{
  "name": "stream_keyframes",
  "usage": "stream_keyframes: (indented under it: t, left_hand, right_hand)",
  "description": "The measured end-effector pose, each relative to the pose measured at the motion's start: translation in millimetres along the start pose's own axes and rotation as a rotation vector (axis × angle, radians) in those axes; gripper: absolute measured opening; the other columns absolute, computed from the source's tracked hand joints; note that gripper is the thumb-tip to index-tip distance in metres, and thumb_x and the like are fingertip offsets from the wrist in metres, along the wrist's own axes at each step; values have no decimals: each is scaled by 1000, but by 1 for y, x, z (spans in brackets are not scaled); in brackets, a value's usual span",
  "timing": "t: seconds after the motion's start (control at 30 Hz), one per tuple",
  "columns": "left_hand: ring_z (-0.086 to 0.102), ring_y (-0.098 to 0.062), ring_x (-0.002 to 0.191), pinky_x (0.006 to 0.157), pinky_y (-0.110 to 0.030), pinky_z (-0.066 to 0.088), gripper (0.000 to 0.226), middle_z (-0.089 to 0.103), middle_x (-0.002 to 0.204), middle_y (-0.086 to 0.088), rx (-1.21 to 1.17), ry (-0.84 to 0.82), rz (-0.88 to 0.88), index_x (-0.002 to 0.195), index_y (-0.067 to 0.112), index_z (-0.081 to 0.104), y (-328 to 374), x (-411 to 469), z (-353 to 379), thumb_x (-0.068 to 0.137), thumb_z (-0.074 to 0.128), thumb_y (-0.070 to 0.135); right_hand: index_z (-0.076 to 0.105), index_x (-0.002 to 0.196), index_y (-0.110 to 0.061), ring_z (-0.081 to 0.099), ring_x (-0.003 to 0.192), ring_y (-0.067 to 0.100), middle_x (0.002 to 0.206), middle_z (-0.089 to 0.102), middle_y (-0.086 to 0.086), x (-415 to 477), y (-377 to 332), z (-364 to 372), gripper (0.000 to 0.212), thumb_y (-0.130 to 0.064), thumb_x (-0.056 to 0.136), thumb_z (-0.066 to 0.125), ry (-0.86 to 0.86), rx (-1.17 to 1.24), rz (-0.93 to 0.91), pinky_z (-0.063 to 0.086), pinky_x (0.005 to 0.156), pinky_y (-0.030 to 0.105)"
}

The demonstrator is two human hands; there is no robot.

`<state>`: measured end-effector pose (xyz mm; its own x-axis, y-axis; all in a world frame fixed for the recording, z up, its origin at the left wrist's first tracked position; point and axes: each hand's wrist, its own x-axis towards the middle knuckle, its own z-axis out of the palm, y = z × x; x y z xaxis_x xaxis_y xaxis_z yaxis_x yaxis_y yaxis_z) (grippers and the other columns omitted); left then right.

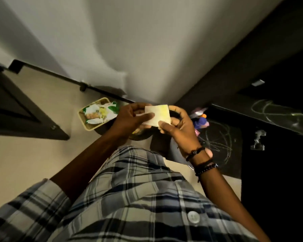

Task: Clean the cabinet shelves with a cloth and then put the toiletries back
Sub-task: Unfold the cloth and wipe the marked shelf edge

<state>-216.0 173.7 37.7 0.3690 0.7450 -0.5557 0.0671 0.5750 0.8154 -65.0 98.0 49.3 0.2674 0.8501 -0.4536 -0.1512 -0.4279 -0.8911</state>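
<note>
At cloth (158, 116) edges, left hand (130, 119) and right hand (182, 132)

Plaid shirt (129, 198), dark beaded wristbands (202, 162).

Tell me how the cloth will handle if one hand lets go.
Probably floppy: the cloth looks thin and folded flat, pinched by the left hand and right hand; it may unfold and droop. Likely light, since mere pinches hold it.
</note>
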Motion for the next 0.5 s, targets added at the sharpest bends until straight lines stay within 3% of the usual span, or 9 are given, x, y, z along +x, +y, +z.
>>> stream_keyframes:
  t: [0.1,0.17,0.23,0.3,0.4,0.5]
  left_hand:
    - [68,-6,63,52,-18,55,27,65,87,-9,70,-45,37,107,-1,59,-2,-9,43,80,66,-2]
    - [65,-8,59,51,-20,55,18,61,78,-7,89,-48,56,93,6,58,-7,-13,67,80,66,-4]
    - [62,-12,67,60,-25,54,20,62,81,-3,352,-8,290,88,17,58,-14,-15,82,79,71,5]
    - [58,-7,72,67,-19,49,20,60,92,3,656,6,667,93,18,59,-12,-18,95,79,72,14]
    - [55,-6,86,72,-14,46,23,59,100,1,820,-184,992,103,12,61,1,-33,120,82,69,17]
    - [55,-14,110,91,-20,43,42,58,123,-2,1009,-441,1010,125,18,54,1,-34,144,86,62,32]
  right_hand:
    - [54,115,-14,69,76,15,87,74,3,-27,11,-32,38,4,84,64,112,149,26,58,64,25]
    - [58,108,-18,69,73,12,83,75,0,-41,17,-52,31,2,86,62,177,259,35,58,65,25]
    - [61,103,-17,70,73,9,80,75,-4,-53,18,-71,27,4,86,61,258,320,25,59,66,23]
    - [63,104,-10,70,73,8,77,75,-5,-63,19,-90,24,4,84,63,358,330,2,59,67,21]
    - [62,112,-3,72,79,12,85,75,-2,-78,22,-108,33,-1,80,69,479,296,-40,59,72,24]
    - [61,114,-11,72,83,14,90,76,2,-93,24,-117,36,-2,81,70,467,283,-75,59,73,25]
